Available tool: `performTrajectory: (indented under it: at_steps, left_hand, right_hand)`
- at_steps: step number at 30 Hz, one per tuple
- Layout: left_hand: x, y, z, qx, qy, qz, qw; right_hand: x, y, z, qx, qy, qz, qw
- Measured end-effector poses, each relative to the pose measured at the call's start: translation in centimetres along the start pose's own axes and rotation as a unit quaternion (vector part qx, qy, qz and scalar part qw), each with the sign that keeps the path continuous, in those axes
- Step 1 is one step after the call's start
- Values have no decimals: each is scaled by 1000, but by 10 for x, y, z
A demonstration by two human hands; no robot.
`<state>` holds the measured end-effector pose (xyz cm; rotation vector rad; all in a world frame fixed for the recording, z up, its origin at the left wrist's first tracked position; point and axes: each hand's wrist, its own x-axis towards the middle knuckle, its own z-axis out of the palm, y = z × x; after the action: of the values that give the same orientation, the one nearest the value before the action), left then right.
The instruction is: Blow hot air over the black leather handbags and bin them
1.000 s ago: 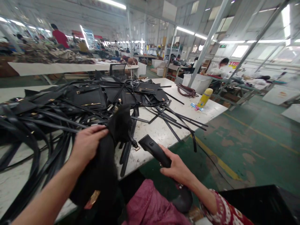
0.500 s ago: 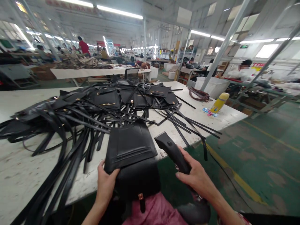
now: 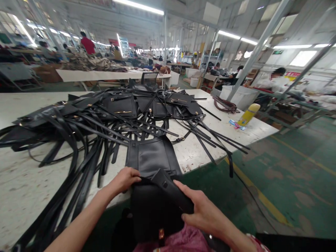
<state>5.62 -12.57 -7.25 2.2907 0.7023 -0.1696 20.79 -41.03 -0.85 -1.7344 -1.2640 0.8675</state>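
A black leather bag (image 3: pixel 157 157) lies partly over the table's front edge, its lower part hanging toward my lap with a gold-coloured clasp (image 3: pixel 161 233) at the bottom. My left hand (image 3: pixel 128 179) pinches the edge of the bag's slot-like opening. My right hand (image 3: pixel 196 206) is closed around a thick black curved piece (image 3: pixel 172 189) with a squared end and a small square mark. That end lies at the slot, touching or partly inside it; I cannot tell which. The piece's kind is unclear, and its lower part is hidden behind my right hand.
A heap of black bags (image 3: pixel 120 105) with long straps (image 3: pixel 86 182) covers much of the white table (image 3: pixel 194 157). To the right are a coiled brown strap (image 3: pixel 224 105), a yellow bottle (image 3: pixel 249 113) and a small colourful packet (image 3: pixel 236 124). Several people work farther back.
My right hand has moved left, bringing the black piece from beside the bag onto its slot. My left hand has shifted from the bag's left side to the slot's edge.
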Motion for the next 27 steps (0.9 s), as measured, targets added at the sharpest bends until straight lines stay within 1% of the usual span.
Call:
performTrajectory:
  at_steps: [3, 7, 10, 13, 15, 17, 20, 22, 25, 26, 27]
  left_hand:
    - [17, 3, -2, -49, -58, -3, 997]
    - [22, -1, -4, -118, -105, -6, 987]
    - [18, -2, -7, -158, -117, -4, 980]
    - [11, 0, -13, -181, -105, -4, 978]
    - [4, 2, -18, -200, -100, -8, 975]
    - [-5, 1, -22, -244, -110, -8, 963]
    - [-19, -5, -23, -335, -128, 8, 934]
    - [-25, -9, -20, -372, -113, 10, 921]
    - [-26, -13, -13, -383, -71, -9, 921]
    - [-25, -14, -11, -373, -36, -20, 927]
    - [-24, -14, -8, -355, 12, -31, 934]
  right_hand:
    - [-2, -5, 4, -40, -24, 0, 999]
    - [8, -10, 17, -84, -71, -20, 994]
    - [27, -11, 33, -145, -82, -22, 986]
    - [43, -12, 47, -229, -87, -24, 969]
    - [48, -12, 53, -263, -85, -31, 961]
    - [48, -12, 57, -279, -78, -34, 957]
    - [46, -9, 64, -286, -66, -30, 956]
    - [47, -7, 69, -285, -57, -30, 956]
    - [54, -4, 75, -265, -42, -40, 963]
    - [55, -4, 74, -253, -34, -45, 966]
    - [56, -2, 71, -240, -23, -49, 969]
